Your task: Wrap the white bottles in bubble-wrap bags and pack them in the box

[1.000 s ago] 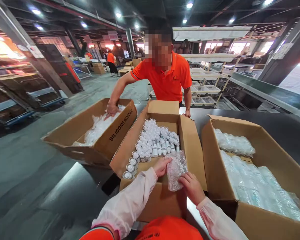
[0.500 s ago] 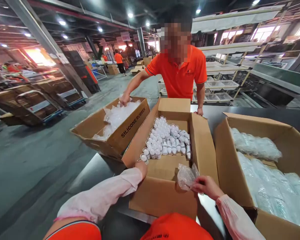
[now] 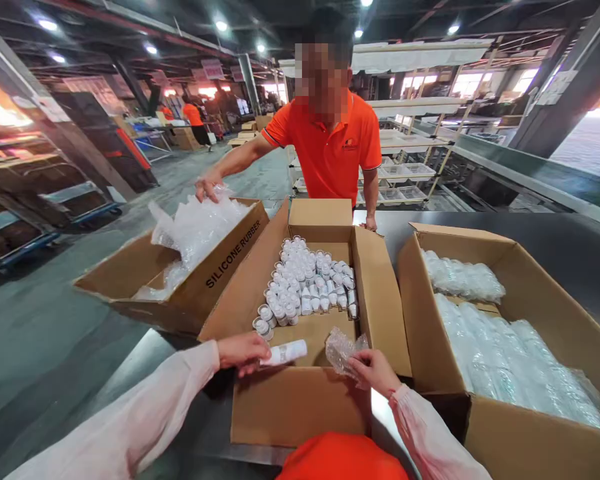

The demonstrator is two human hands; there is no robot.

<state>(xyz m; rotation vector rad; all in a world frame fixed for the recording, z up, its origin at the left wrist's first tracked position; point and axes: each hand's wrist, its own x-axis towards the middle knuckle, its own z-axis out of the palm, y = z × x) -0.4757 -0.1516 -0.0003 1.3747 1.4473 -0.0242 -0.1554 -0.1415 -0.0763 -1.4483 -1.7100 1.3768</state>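
Observation:
My left hand is closed around one end of a white bottle, which lies tilted over the near part of the middle cardboard box. My right hand pinches a clear bubble-wrap bag just right of the bottle, the two apart. Beyond my hands, many small white bottles with clear caps fill the far and left part of that box. Some stand upright; others lie on their sides.
A co-worker across the table grips clear plastic bags in a box marked SILICONE RUBBER at left. At right, another box holds rows of bubble-wrapped items. Racks with trays stand behind.
My left hand has come back from the bottles' near left edge, now with a bottle in it. My right hand still holds the bubble-wrap bag. The co-worker's hand has lifted the plastic bags.

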